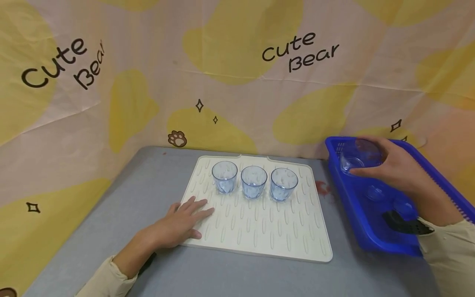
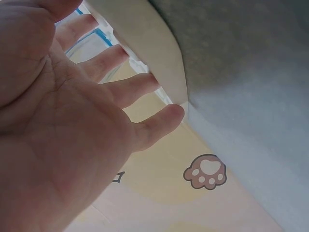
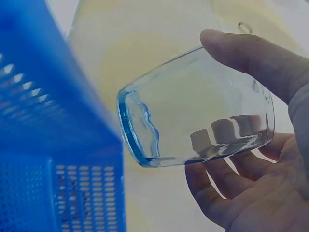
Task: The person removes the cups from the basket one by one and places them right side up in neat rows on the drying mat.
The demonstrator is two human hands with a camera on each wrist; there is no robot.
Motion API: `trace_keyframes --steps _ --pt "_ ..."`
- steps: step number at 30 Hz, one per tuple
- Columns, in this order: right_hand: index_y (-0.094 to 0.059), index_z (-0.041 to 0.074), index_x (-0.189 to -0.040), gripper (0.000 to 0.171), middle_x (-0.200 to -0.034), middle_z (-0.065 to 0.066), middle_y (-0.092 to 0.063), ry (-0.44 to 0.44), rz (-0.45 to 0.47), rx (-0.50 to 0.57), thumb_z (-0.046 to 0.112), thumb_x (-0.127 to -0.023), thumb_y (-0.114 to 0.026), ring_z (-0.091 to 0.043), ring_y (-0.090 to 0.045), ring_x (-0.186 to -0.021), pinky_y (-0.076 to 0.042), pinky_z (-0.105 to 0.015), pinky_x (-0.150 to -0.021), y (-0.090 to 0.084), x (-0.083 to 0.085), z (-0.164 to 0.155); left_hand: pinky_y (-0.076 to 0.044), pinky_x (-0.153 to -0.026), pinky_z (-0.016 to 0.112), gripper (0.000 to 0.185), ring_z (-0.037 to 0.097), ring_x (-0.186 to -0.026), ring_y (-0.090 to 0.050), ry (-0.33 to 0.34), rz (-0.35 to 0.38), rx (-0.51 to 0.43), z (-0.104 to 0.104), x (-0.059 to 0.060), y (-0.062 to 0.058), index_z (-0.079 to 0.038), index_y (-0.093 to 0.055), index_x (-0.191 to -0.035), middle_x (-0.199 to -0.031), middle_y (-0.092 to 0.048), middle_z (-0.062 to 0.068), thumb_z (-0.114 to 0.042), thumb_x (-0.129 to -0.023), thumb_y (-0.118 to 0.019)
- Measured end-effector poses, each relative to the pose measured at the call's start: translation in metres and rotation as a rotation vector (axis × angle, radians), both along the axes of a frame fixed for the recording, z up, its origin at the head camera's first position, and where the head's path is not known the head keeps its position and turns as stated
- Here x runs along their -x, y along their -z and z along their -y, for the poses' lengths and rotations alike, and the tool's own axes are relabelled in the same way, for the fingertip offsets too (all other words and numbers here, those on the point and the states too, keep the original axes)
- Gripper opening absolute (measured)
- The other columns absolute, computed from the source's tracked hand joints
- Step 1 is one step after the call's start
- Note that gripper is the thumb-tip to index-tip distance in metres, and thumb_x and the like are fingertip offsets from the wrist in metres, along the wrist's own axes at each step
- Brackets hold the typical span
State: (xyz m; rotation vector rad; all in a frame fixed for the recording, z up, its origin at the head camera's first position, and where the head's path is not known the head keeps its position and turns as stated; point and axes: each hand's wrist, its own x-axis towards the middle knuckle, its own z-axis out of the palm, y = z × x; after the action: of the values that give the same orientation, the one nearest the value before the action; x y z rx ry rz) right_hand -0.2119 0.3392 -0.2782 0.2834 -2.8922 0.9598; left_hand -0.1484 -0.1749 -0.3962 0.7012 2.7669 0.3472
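— Starting at the left: what is the left hand [image 1: 182, 225] doing?

— It lies flat, fingers straight and slightly spread, on the near-left corner of the cream drying mat [image 1: 259, 231]. The left wrist view shows the palm with fingertips touching the mat's edge; little else can be made out there.

— And on the mat?

— Three clear bluish glasses [image 1: 254, 182] stand upright in a row near its far edge, close together, on the grey table [image 1: 122, 206]. Nothing lies between them and the left hand.

— Further right?

— A reddish stain [image 1: 323, 189] on the table, just beside the blue basket [image 1: 352, 214]. The right hand [image 1: 395, 169] grips a fourth glass [image 1: 358, 156], thumb on one side and fingers curled round the other, holding it tilted above the basket's far end.

— What is in the basket?

— Two more glasses, partly hidden by the forearm and hard to read through the blue. A dark object at the near end is cut off by the sleeve [image 1: 450, 247]; I cannot tell what it is.
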Motion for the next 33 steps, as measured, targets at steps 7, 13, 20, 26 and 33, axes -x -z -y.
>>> trace_keyframes --steps 7,13,20,26,33 --pt "-0.034 0.016 -0.153 0.090 -0.151 -0.019 -0.046 -0.019 0.020 0.024 0.027 -0.079 -0.085 -0.040 -0.046 -0.133 -0.036 0.000 -0.074 -0.009 -0.012 0.017 -0.017 -0.113 0.070 0.071 0.043 -0.152 -0.019 -0.001 0.002 0.014 0.000 0.000 -0.001 -0.026 -0.040 -0.153 -0.163 -0.030 0.008 -0.033 -0.090 -0.070" --pt "-0.037 0.017 -0.152 0.090 -0.148 -0.018 -0.047 -0.045 0.009 0.034 0.031 -0.078 -0.086 -0.040 -0.048 -0.130 -0.038 -0.003 -0.075 -0.007 -0.020 0.032 -0.016 -0.113 0.070 0.071 0.042 -0.153 -0.018 -0.008 0.009 0.023 -0.001 0.001 -0.001 -0.027 -0.040 -0.153 -0.164 -0.029 0.008 -0.033 -0.090 -0.070" --pt "-0.040 0.015 -0.148 0.088 -0.142 -0.015 -0.050 -0.111 -0.007 0.065 0.032 -0.076 -0.087 -0.037 -0.050 -0.128 -0.045 -0.015 -0.092 0.000 -0.033 0.051 -0.018 -0.113 0.069 0.070 0.043 -0.152 -0.019 -0.001 0.000 0.017 -0.002 0.000 -0.003 -0.025 -0.040 -0.153 -0.163 -0.030 0.009 -0.032 -0.090 -0.071" --pt "-0.042 0.014 -0.146 0.086 -0.141 -0.013 -0.050 -0.157 0.004 0.110 0.029 -0.075 -0.088 -0.034 -0.052 -0.123 -0.038 -0.002 -0.085 0.008 -0.040 0.065 -0.018 -0.112 0.070 0.071 0.043 -0.152 -0.020 0.007 -0.002 0.014 -0.002 0.000 -0.002 -0.026 -0.040 -0.153 -0.163 -0.030 0.009 -0.032 -0.089 -0.071" --pt "-0.043 0.016 -0.145 0.085 -0.140 -0.012 -0.051 -0.185 0.050 0.133 0.031 -0.075 -0.088 -0.032 -0.055 -0.121 -0.049 -0.024 -0.093 0.021 -0.047 0.084 -0.023 -0.109 0.069 0.069 0.045 -0.151 -0.020 0.034 -0.030 0.007 0.003 -0.002 -0.002 -0.025 -0.041 -0.153 -0.163 -0.030 0.011 -0.032 -0.091 -0.070"
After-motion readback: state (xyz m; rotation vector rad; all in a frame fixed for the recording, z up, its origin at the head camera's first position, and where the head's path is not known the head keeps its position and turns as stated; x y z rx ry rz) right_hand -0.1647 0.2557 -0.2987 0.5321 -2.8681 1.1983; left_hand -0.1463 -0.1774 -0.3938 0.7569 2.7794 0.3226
